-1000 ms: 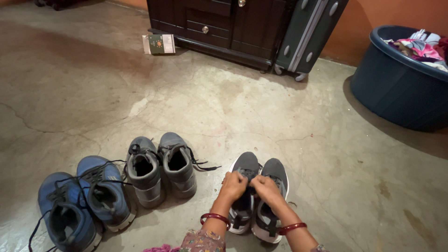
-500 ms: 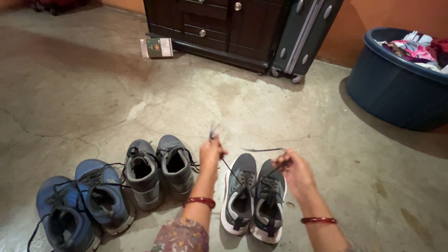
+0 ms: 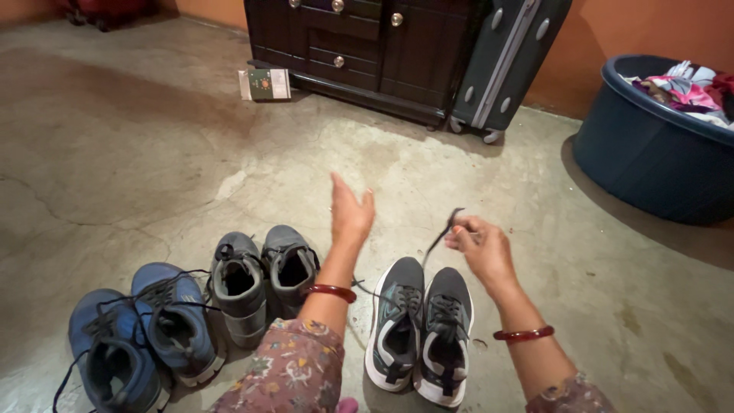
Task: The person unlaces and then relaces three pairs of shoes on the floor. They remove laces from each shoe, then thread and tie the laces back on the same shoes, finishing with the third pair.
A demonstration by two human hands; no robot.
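right grip pinches black lace; left hand spread.

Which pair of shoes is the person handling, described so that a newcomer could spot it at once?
On the bare concrete floor, three pairs of shoes stand in a row nearest the camera. The handled pair is the rightmost, below the right hand, which pinches a dark lace. Unlike the blue pair and the plain grey high-tops, it is dark grey with white soles.

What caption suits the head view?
Right hand pulls a lace up from grey sneakers; left hand open.
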